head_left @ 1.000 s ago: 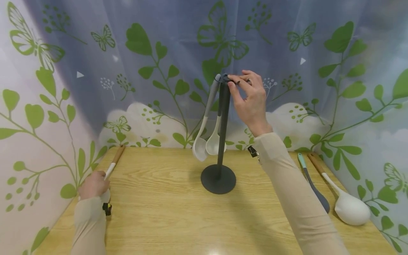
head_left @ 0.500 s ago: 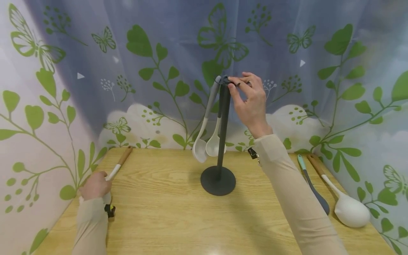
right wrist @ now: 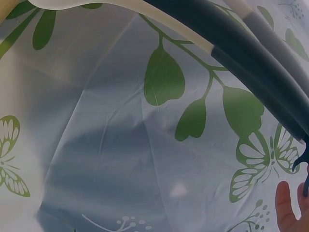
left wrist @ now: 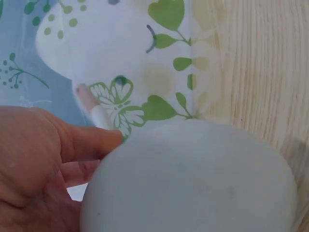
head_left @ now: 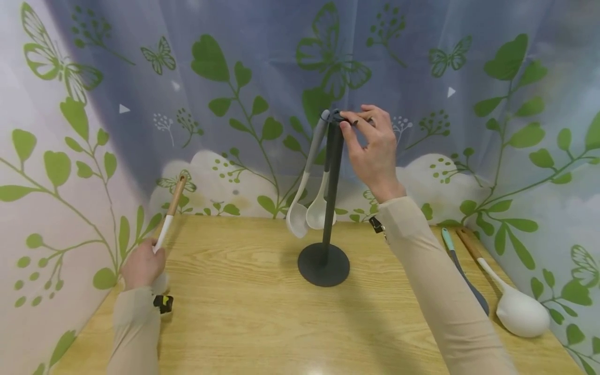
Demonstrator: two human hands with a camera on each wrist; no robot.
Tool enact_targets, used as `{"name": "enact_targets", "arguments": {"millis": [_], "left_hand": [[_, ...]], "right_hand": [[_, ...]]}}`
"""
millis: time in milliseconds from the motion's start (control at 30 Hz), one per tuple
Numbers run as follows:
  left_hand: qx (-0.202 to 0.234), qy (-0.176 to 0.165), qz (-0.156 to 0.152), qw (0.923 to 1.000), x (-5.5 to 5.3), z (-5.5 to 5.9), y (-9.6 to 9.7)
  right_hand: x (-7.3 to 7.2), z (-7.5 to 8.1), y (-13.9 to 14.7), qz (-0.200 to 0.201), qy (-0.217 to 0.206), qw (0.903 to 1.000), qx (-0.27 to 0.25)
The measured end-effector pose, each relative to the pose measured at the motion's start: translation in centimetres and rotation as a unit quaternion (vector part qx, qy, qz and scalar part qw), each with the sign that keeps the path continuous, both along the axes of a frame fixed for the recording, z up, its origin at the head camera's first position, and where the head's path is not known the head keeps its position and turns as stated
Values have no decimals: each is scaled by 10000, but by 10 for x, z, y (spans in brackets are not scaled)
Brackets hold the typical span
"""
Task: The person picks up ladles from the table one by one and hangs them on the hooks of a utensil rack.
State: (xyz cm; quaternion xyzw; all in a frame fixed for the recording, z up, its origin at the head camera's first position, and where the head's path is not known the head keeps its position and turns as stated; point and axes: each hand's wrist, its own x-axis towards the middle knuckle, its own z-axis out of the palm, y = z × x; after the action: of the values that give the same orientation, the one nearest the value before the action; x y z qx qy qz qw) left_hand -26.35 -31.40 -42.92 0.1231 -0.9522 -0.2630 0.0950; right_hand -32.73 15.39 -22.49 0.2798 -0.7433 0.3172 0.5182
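In the head view, my left hand point(head_left: 142, 265) grips the white lower handle of a ladle point(head_left: 175, 200) near the table's left side. The ladle's wooden handle end points up and away, raised against the back curtain. Its round white bowl point(left wrist: 193, 179) fills much of the left wrist view, beside the thumb. My right hand point(head_left: 375, 151) pinches a hook at the top of a black utensil stand point(head_left: 332, 192). From the stand hang a grey-handled utensil with a pale head point(head_left: 297, 220) and a grey-handled white ladle point(head_left: 317, 212), partly behind the pole.
On the table's right side lie a dark utensil with a mint handle end point(head_left: 448, 239) and a large white ladle point(head_left: 522, 314) with a wooden handle. The stand's round base point(head_left: 311, 268) sits mid-table. Patterned curtains point(head_left: 262, 52) enclose the back and sides.
My left hand has tilted the ladle so its wooden handle end rises off the table. The right hand stays at the stand's top, fingers at the hook.
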Motion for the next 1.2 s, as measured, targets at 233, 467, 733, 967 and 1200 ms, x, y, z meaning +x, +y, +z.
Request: {"name": "enact_targets", "arguments": {"millis": [233,467,733,967,1200], "left_hand": [[-54,625,-31,9980,-4,1,9],[-28,1044,-59,9945,-12,3,23],[36,1813,-122,9833,-17,5,44],[-300,2434,-471,9683,-21,4,57],[-188,2406,-404,9696,-21,4,60]], "right_hand": [[-2,0,1,-21,-24,10000,56],[-1,0,0,26,-64,10000,-43],[-1,0,-1,-7,-10,10000,-22],[0,-1,-1,-12,-117,9999,-38],[-1,-1,0,6,-78,10000,-51]]}}
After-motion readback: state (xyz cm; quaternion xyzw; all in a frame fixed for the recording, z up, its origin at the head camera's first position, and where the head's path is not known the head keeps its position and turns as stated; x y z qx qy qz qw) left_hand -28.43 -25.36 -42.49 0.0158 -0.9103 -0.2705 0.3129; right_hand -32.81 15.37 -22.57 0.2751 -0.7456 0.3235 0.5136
